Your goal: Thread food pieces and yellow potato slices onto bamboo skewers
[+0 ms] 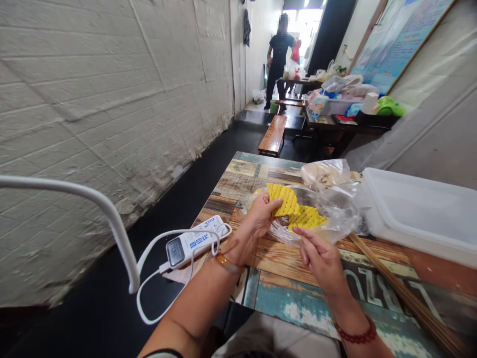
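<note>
My left hand (262, 211) pinches a yellow ridged piece (286, 199) by its lower left side, raised over a clear plastic bag (337, 211). A second yellow ridged piece (307, 218) lies in the open bag, just right of the first. Below that piece, my right hand (316, 251) has its thumb and forefinger pinched together, with the other fingers curled. A thin stick seems to rise from the fingertips toward the held yellow piece, but it is too small to make out surely.
A white plastic bin (421, 214) and thin wooden sticks (395, 283) are on the patchwork table (276, 283). A white power bank (197, 241) with a cable sits at the left edge. A bench (273, 134), cluttered tables and a standing person (279, 54) are beyond.
</note>
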`<state>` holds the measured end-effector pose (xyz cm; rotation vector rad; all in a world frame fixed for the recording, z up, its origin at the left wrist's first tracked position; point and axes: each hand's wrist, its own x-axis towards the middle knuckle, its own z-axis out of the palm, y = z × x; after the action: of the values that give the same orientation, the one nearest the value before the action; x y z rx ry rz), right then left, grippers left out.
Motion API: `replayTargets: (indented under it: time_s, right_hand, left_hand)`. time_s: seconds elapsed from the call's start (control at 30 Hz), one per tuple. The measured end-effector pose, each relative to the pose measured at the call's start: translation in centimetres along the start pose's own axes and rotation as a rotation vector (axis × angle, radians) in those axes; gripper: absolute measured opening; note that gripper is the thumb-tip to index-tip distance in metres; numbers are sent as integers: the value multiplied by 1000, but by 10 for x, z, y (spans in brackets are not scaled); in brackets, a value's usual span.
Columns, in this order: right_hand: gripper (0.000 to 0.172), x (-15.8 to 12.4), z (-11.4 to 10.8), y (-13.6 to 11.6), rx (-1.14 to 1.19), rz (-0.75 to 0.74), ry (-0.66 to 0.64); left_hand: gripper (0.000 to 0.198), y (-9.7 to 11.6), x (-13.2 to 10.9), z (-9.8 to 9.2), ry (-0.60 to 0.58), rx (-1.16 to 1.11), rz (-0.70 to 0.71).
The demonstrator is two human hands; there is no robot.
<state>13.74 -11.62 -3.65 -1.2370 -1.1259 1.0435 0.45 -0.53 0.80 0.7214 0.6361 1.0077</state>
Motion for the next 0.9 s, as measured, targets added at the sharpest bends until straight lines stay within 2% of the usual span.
replayTargets:
  time_s: [0.13, 0.33, 0.5, 0.6, 0.67, 0.77, 0.83, 0.9]
  right_hand:
    - [31, 0, -2, -11, 217, 101, -53]
    - [25, 3, -3, -21, 192, 79, -14]
    - [17, -2, -8, -32, 243, -24, 100]
    - [6, -15, -16, -45, 293, -165, 217]
    - [6, -26, -23, -52, 167, -282, 276]
    - [12, -45, -36, -53, -256, -370, 249]
    - [9, -61, -47, -47, -447, -343, 192]
    - [13, -78, -63, -37, -420, -259, 284]
  left_hand:
    - [26, -3, 3, -3, -8, -5, 17]
    - [28, -5, 4, -4, 10, 1, -13]
    - [26, -4, 3, -2, 20, 11, -13]
    - [25, -3, 2, 0, 30, 21, -17]
    - [24, -3, 2, 0, 30, 15, -16]
    - [24, -4, 2, -1, 29, -4, -13]
    - [25, -5, 3, -1, 20, -10, -12]
    - [26, -6, 3, -2, 6, -17, -8]
